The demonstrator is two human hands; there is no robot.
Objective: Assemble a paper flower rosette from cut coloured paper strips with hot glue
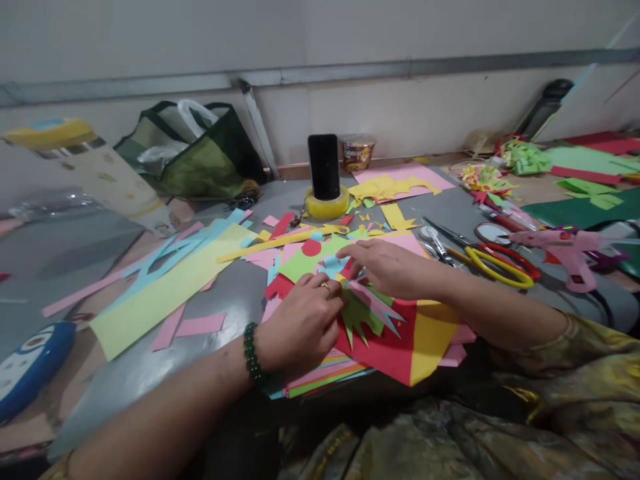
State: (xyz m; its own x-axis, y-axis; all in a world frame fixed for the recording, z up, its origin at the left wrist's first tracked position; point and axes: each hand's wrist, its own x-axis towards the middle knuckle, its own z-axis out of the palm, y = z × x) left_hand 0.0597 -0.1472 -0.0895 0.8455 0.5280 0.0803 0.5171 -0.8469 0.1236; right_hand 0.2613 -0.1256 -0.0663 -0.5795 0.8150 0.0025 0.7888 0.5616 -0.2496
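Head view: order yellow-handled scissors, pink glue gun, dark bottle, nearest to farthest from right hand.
From the right hand:
1. Yellow-handled scissors, just to its right
2. Pink glue gun, farther right
3. Dark bottle, far back right

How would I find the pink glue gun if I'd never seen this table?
Start at the grey table and look to its right side, past the person's right hand. Just right of the scissors with yellow handles is the glue gun. Its pink body is shaped like a toy pistol, unlike the looped scissors beside it.
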